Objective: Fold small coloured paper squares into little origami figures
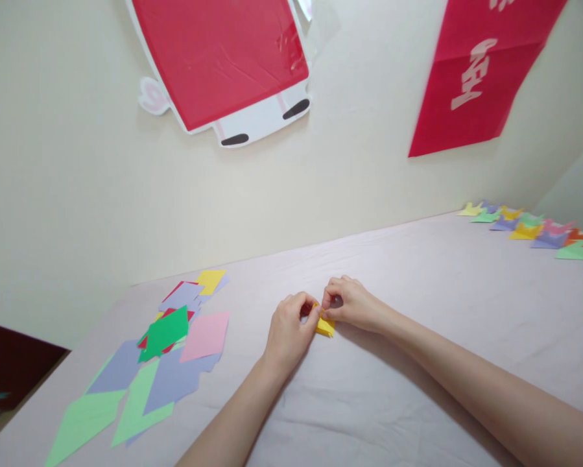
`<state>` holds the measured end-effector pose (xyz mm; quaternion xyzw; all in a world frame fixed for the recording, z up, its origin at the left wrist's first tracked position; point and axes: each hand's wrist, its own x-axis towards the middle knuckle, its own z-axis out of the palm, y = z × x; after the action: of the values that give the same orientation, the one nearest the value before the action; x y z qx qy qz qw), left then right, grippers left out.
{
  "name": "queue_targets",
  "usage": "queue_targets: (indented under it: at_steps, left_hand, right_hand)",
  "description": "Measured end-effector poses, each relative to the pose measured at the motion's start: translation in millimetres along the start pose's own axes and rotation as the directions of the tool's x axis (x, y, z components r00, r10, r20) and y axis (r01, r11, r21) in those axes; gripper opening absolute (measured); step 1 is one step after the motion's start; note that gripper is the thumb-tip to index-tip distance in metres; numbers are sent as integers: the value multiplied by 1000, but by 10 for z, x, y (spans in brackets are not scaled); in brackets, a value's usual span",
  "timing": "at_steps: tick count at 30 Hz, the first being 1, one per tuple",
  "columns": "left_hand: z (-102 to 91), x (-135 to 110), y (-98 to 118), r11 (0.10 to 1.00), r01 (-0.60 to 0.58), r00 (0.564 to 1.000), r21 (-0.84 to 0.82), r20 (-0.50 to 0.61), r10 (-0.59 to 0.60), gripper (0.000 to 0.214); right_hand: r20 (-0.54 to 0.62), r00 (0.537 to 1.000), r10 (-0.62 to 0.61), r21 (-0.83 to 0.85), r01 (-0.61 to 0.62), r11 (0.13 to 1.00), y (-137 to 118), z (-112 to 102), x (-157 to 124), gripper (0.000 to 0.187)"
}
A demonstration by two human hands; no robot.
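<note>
A small folded piece of yellow paper (325, 327) is held low over the pale sheet, or rests on it; I cannot tell which. My left hand (292, 324) pinches its left side between thumb and forefinger. From the other side, my right hand (352, 302) pinches its upper part with the fingertips. The fingers partly cover the paper, so only its lower part and a sliver of its top edge show.
Loose coloured paper squares, among them a green sheet (167, 332) and a pink sheet (205, 336), lie overlapping at left. Rows of folded paper figures (526, 231) stand at far right. Behind the pale sheet (379, 402) rises a wall (369, 175) with red decorations.
</note>
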<state>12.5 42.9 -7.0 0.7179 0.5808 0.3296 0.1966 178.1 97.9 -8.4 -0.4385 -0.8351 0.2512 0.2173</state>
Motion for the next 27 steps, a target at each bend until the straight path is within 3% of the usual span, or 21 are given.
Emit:
queue_targets:
  at_steps: [13, 18, 23, 27]
  left_hand:
    - [0, 1, 16, 991, 1, 1000, -133, -15, -3, 20]
    - [-18, 10, 9, 967, 42, 994, -250, -84, -65, 19]
    - [14, 22, 12, 880, 160, 966, -447, -110, -232, 33]
    - [87, 45, 120, 733, 251, 955, -632, 36, -295, 46]
  right_hand:
    - [-36, 995, -89, 97, 92, 991, 66, 45, 0, 13]
    - [-115, 989, -97, 174, 116, 978, 67, 73, -3, 15]
    - [-282, 958, -53, 235, 123, 964, 53, 53, -11, 14]
    - [-371, 926, -76, 229, 170, 958, 7, 20, -27, 15]
